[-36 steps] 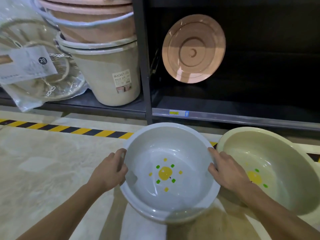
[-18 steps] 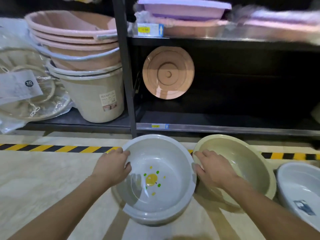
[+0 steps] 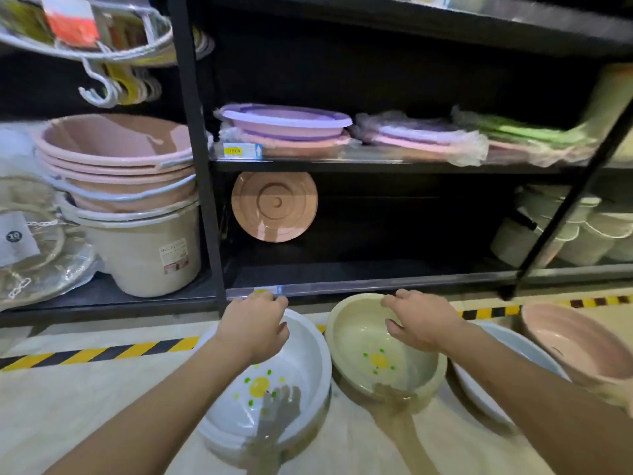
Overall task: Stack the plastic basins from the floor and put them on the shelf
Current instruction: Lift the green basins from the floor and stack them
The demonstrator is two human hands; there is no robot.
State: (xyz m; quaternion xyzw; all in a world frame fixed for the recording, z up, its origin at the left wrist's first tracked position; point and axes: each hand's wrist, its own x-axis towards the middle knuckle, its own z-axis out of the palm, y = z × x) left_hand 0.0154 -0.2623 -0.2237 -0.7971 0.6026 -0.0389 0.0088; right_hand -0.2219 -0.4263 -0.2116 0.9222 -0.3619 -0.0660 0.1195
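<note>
Readable text, as I see it from above my hands:

- White card point(image 3: 15, 240) inside clear wrapping, far left: the number "20" in a black circle; the finer print is too small to read.
- Sticker point(image 3: 173, 255) on the beige bucket point(image 3: 147, 269): the heading seems to say "BUCKET", blurred; the lines under it are illegible.
- Yellow price label point(image 3: 234, 151) on the middle shelf edge point(image 3: 376, 163): looks like "11.00", beside a blue tab with a white up-arrow.
- Label point(image 3: 274, 290) on the bottom shelf edge point(image 3: 394, 283): yellow and blue, partly behind my left hand point(image 3: 255, 329), unreadable.
- Orange tag point(image 3: 72, 18), top left: print blurred.
</note>
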